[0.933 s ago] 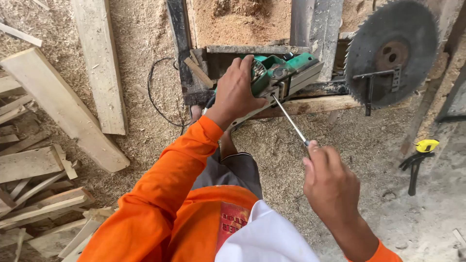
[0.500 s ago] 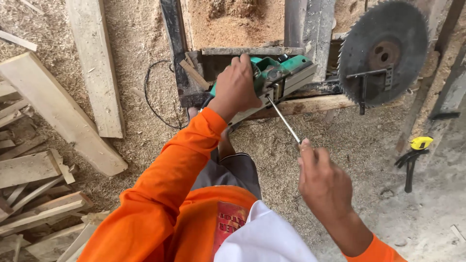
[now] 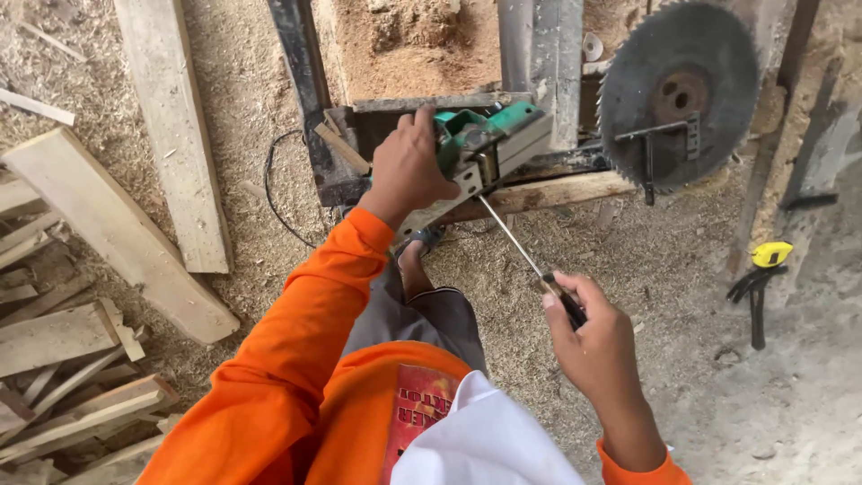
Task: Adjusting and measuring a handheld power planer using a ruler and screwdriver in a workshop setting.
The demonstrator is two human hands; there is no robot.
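The left hand (image 3: 406, 171) clamps its fingers (image 3: 422, 126) over the green and grey electric hand planer (image 3: 485, 148), which lies tilted on a pale wooden batten (image 3: 548, 190). The right hand (image 3: 597, 346) is closed round the dark handle of a long steel-shafted screwdriver (image 3: 521, 244), whose tip meets the planer just beyond the left fingertips. In the inspector's judgement, the shaft should stay in line with the fastener while the planer is held firm. A toothed circular saw blade (image 3: 678, 94) stands well right of the fingers; sawdust-covered floor (image 3: 628, 260) lies below.
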